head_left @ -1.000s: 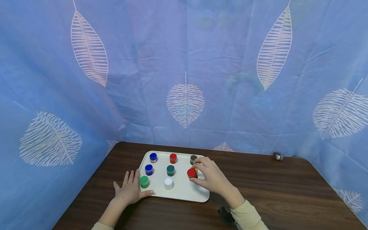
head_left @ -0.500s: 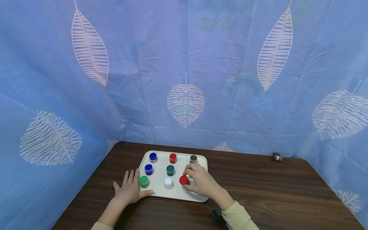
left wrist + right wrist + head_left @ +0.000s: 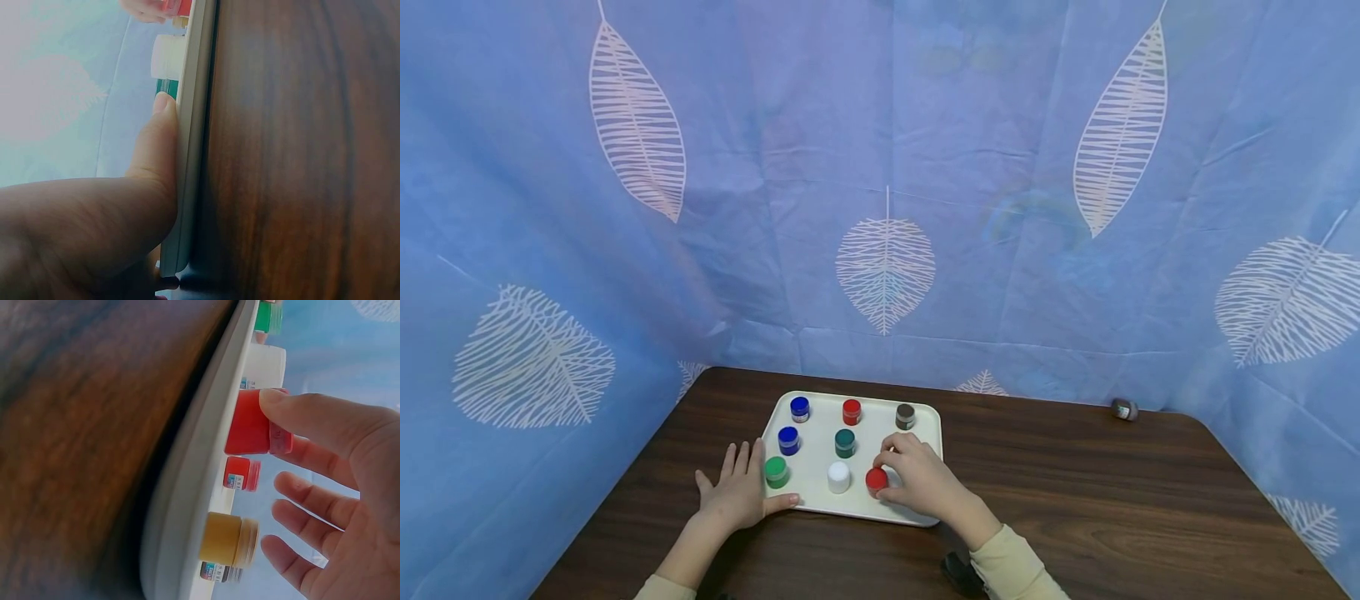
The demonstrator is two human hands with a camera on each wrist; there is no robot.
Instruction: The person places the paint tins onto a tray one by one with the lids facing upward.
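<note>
My right hand (image 3: 922, 482) pinches a red paint jar (image 3: 251, 423) between thumb and forefinger, close over the front part of the white tray (image 3: 891, 512). Its other fingers are spread loosely off the jar. Beside the held jar stands a white jar (image 3: 838, 477); a yellow jar (image 3: 222, 539) shows in the right wrist view but is hidden by my hand in the head view. My left hand (image 3: 730, 498) lies at the tray's left front corner with straight fingers, its thumb (image 3: 154, 140) along the front rim. A light green jar (image 3: 777, 472) is near that thumb.
Farther back on the tray stand two blue jars, the rear one (image 3: 800, 409) by the corner, a dark green jar (image 3: 845, 443), a second red jar (image 3: 852, 412) and a brown jar (image 3: 905, 416). Another brown jar (image 3: 1124, 408) lies on its side at the table's (image 3: 1112, 500) back right.
My right hand has carried the red jar from the tray's right side toward the front and left, lowering it beside the white jar. The left hand has stayed in place.
</note>
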